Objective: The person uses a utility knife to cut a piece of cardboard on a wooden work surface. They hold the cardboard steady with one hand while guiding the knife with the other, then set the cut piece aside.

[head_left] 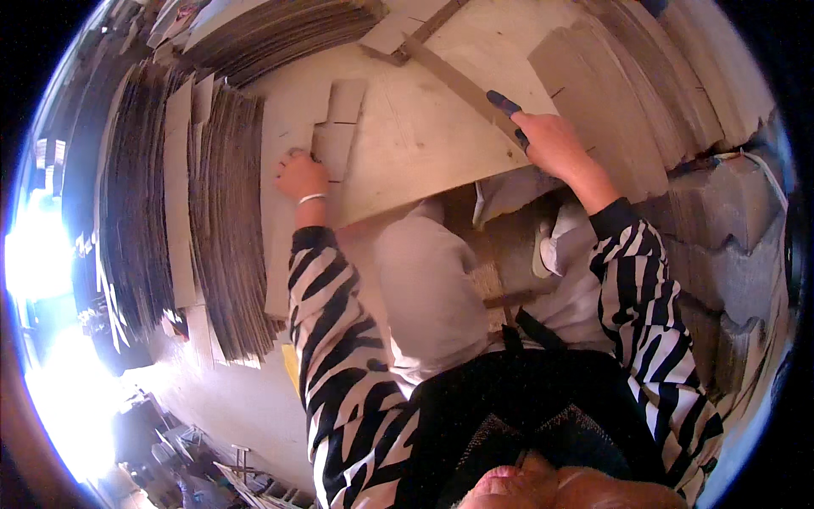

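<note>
My left hand (300, 176) presses flat on a notched cardboard piece (337, 127) lying on a pale wooden board (415, 144). My right hand (549, 142) grips a dark blue handled tool (505, 105) at the board's right edge, beside a long wooden strip (462, 85) that runs diagonally across the board. Both sleeves are black-and-white striped. The tool's tip is hidden behind my fingers.
Tall stacks of flat cardboard sheets (140, 204) stand on edge at the left. More cardboard piles (627, 93) lie at the right and top (271, 34). My knees in light trousers (428, 288) sit under the board. Bright glare fills the far left.
</note>
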Demonstrator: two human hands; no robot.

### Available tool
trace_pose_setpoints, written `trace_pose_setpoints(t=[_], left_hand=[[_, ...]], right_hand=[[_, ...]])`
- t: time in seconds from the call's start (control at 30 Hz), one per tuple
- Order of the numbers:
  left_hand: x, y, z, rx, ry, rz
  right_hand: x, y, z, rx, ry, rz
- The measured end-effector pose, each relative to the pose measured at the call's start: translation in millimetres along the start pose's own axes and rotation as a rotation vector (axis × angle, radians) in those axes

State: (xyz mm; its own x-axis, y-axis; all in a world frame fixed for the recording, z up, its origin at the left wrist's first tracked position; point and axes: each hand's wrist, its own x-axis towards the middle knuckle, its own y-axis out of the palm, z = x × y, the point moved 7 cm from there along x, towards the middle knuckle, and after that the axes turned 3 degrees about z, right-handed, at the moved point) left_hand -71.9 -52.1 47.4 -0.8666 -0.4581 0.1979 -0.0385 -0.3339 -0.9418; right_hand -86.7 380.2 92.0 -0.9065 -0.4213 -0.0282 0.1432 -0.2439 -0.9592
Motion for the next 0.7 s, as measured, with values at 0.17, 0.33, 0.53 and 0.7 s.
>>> trace_pose_setpoints(t=[0.17, 0.33, 0.53, 0.7], left_hand=[[-15, -48, -18, -0.277, 0.241, -0.115], [-88, -34, -95, -0.830, 0.476, 0.135], [-107, 3, -162, -1.130, 0.383, 0.328], [-84, 23, -150, -1.446, 0.139, 0.484]], right_hand=[[-11, -23, 17, 0.058, -0.138, -0.251], [-20, -31, 54, 0.173, -0.361, -0.437], [-10, 1, 33, 0.039, -0.247, -0.319], [-11, -3, 37, 0.115, -0.348, -0.392]])
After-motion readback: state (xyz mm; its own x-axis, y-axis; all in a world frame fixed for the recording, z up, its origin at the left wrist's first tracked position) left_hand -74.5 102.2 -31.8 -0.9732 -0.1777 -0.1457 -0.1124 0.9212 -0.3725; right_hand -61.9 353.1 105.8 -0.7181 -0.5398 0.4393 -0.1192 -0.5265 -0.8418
